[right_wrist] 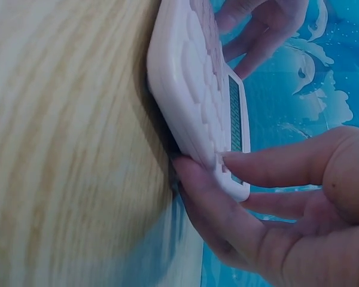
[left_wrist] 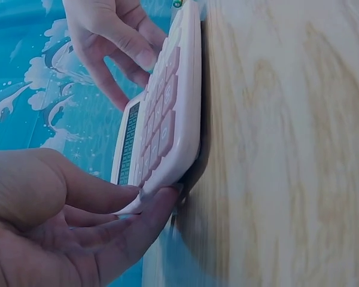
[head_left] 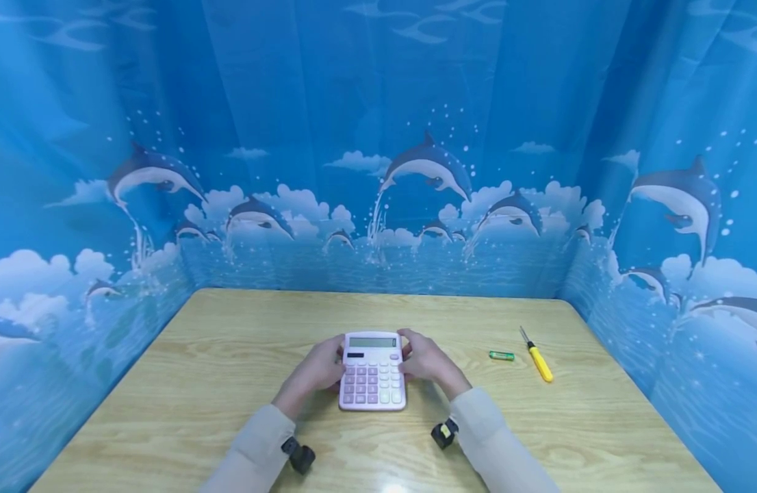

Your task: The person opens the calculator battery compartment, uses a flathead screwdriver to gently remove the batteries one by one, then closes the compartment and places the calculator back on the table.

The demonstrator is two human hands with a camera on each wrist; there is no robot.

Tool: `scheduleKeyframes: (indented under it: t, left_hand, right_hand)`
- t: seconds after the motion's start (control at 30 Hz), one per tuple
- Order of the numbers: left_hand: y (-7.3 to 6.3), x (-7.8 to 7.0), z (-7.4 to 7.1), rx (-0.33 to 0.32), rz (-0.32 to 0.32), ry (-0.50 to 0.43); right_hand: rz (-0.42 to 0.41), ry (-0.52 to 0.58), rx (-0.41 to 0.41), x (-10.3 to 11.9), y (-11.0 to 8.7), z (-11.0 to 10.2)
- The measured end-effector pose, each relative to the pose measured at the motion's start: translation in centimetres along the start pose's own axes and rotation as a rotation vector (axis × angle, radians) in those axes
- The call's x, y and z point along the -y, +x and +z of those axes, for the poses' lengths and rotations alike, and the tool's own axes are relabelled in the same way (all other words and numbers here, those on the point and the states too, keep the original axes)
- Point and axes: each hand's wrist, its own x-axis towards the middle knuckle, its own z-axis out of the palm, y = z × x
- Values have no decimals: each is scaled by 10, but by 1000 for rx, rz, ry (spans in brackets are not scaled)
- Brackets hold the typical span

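Observation:
A pale pink calculator [head_left: 378, 357] with mauve and white keys lies face up at the middle of the table, its display lit with a digit at the right end. My left hand [head_left: 324, 364] grips its left edge, thumb on top and fingers at the side and below, as the left wrist view shows on the calculator [left_wrist: 182, 113]. On the opposite edge my right hand [head_left: 426, 357] pinches the calculator the same way; in the right wrist view that thumb [right_wrist: 269, 164] rests on the face near the display. The calculator's underside is hidden.
To the right on the wooden table [head_left: 243, 342] lie a green battery [head_left: 502, 355] and a screwdriver [head_left: 541, 361] with a yellow handle. A blue curtain [head_left: 378, 89] printed with dolphins encloses the table at the back and sides.

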Motion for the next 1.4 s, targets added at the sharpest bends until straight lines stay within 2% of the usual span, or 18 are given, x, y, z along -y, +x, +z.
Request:
scheduleKeyframes:
  t: [0.17,0.33,0.53,0.9,1.2,1.4]
  left_hand:
    - [-1,-1,-1,2,-8,-4]
    - [-2,-1,-2,1,-22,-24]
    - [-2,0,-3,-4,-34,-51]
    - [0,-2,-4,1,-53,-25]
    - [-2,-1,-4,2,-23,-33]
    - [0,0,-2,-6,-8,-51]
  right_hand:
    - [-29,-26,0,-2,1,-2]
    - [-46,10,13,-3,1,-2]
    - [-32,35,28,-2,2,-2]
    - [-26,41,38,-2,1,-3]
    - [-20,37,44,-4,2,-2]
    - [-53,5,17,-2,2,-1]
